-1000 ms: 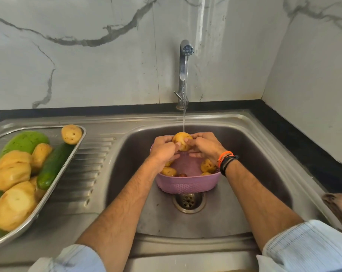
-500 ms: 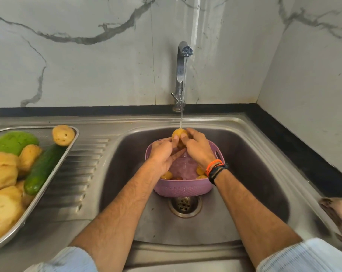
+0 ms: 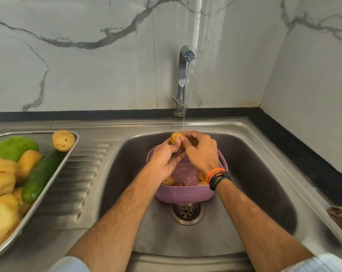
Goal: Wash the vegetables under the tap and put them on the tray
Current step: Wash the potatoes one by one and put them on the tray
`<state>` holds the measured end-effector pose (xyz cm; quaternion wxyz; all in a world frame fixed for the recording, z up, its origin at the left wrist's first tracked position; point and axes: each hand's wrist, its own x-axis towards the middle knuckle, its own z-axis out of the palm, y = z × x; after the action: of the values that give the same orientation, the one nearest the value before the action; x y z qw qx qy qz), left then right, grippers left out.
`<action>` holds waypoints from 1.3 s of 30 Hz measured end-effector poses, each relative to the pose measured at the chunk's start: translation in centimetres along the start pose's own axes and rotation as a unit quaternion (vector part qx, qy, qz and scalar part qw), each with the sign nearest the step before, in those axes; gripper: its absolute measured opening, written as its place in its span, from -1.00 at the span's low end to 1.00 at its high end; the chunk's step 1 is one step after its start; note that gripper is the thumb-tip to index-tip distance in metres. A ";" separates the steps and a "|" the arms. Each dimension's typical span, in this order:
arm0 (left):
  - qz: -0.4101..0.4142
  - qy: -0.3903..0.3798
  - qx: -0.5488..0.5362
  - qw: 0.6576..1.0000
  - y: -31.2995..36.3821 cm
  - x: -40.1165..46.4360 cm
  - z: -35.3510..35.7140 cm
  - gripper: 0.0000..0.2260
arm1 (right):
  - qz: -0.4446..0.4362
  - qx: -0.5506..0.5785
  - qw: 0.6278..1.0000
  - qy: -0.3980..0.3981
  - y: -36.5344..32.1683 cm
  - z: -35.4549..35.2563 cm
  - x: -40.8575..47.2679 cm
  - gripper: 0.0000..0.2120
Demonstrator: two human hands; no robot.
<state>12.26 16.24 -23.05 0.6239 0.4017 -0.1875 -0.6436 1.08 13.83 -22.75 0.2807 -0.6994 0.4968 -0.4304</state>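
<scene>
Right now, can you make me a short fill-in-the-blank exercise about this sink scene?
1. Both hands hold a potato under the running ____.
2. The purple basket stands inside the ____.
3. The cucumber lies on the steel ____.
4. The orange band is on the ____ wrist.

Missing words: tap, sink, tray, right

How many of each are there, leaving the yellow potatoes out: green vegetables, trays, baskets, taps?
Green vegetables: 2 (light green vegetable, cucumber)
Metal tray: 1
Purple basket: 1
Tap: 1
Total: 5
</scene>
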 end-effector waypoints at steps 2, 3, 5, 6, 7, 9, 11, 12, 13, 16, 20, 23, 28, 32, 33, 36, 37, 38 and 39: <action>0.011 0.010 0.009 1.000 -0.2 0.0 0.1 -0.80 | -0.013 -0.017 1.000 -0.004 -0.2 -0.1 -0.2 -0.77; 0.016 0.015 0.005 1.000 -0.3 0.0 0.1 -0.79 | -0.014 -0.022 1.000 -0.008 -0.2 0.0 -0.2 -0.75; 0.024 0.024 -0.009 0.999 -0.6 0.1 0.4 -0.71 | -0.003 -0.014 1.000 -0.021 -0.4 0.1 -0.3 -0.71; 0.029 0.032 -0.015 0.999 -0.7 0.1 0.5 -0.67 | 0.005 -0.011 1.000 -0.028 -0.5 0.2 -0.3 -0.70; 0.036 0.040 -0.016 0.998 -0.9 0.1 0.6 -0.63 | 0.012 -0.007 0.999 -0.032 -0.5 0.4 -0.3 -0.71; 0.048 0.057 -0.014 0.997 -1.0 0.0 0.8 -0.56 | 0.013 -0.001 1.000 -0.028 -0.5 0.6 -0.2 -0.77; 0.053 0.066 -0.016 0.996 -1.0 -0.2 1.0 -0.53 | 0.010 0.003 1.000 -0.004 -0.7 0.6 -0.3 -0.80; 0.053 0.069 -0.015 0.996 -1.0 -0.2 1.0 -0.53 | 0.009 0.006 1.000 0.005 -0.7 0.6 -0.3 -0.80; 0.053 0.068 -0.014 0.996 -1.1 -0.2 1.1 -0.53 | 0.009 0.006 1.000 0.006 -0.7 0.6 -0.3 -0.79; 0.057 0.071 -0.017 0.996 -1.3 0.0 1.1 -0.57 | -0.007 -0.016 0.999 -0.034 -1.0 0.9 -0.5 -0.73; 0.048 0.080 -0.038 0.995 -1.3 0.2 0.9 -0.65 | -0.030 -0.040 0.998 -0.037 -1.1 1.0 -0.8 -0.73; 0.046 0.072 -0.044 0.995 -1.2 0.0 1.1 -0.69 | -0.015 -0.040 0.999 0.004 -1.3 0.6 -0.8 -0.78; 0.044 0.072 -0.031 0.996 -1.4 0.2 1.4 -0.70 | -0.016 -0.056 0.998 -0.033 -1.2 1.2 -0.7 -0.74; 0.047 0.075 -0.034 0.995 -1.2 0.2 1.0 -0.66 | -0.016 -0.042 0.999 -0.004 -1.2 0.8 -0.8 -0.67; 0.047 0.074 -0.032 0.996 -1.1 0.2 1.0 -0.65 | -0.017 -0.038 0.999 0.006 -1.2 0.8 -0.8 -0.63; 0.052 0.072 -0.019 0.996 -1.2 0.1 1.1 -0.65 | -0.005 -0.044 0.999 -0.010 -1.1 1.1 -0.8 -0.60; 0.053 0.071 -0.011 0.996 -1.2 0.1 1.1 -0.64 | -0.002 -0.047 0.999 -0.023 -1.1 1.2 -0.7 -0.65; 0.055 0.072 -0.003 0.996 -1.2 0.2 1.2 -0.62 | 0.001 -0.047 0.998 -0.031 -1.2 1.2 -0.7 -0.71; 0.058 0.072 0.006 0.996 -1.2 0.3 1.2 -0.60 | 0.001 -0.039 0.999 -0.032 -1.2 1.2 -0.6 -0.74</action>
<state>10.62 15.82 -23.33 0.6698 0.4389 -0.1693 -0.5744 2.61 14.79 -22.50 0.2695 -0.7230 0.5045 -0.3875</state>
